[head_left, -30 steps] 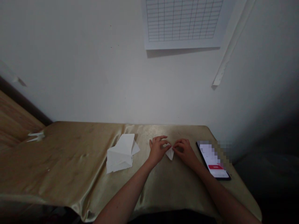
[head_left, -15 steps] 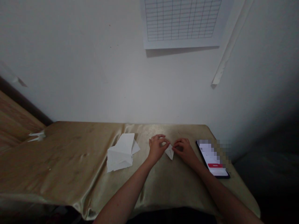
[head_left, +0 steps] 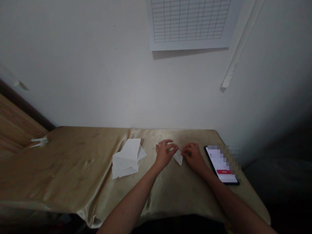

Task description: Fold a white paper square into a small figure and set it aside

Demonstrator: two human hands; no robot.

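A small piece of folded white paper [head_left: 178, 158] rests over the cloth between my hands, one pointed corner towards me. My left hand [head_left: 165, 153] pinches its upper left edge between thumb and forefinger, the other fingers curled above. On the opposite side, my right hand [head_left: 193, 156] has its thumb and fingertips closed at the paper's right edge. Fingertips hide the upper part of the folded paper. To the left of my left hand lies a loose stack of white paper sheets [head_left: 126, 158], some creased.
A gold satin cloth covers the table [head_left: 73, 169]. At the right a phone [head_left: 223, 167] with a lit screen lies near the edge. White scraps [head_left: 39, 141] sit at the far left. On the wall behind hangs a printed grid sheet [head_left: 190, 22].
Both hands stay at the folded paper. My right hand has shifted very slightly right, and the paper's lower tip has moved a little right with it.
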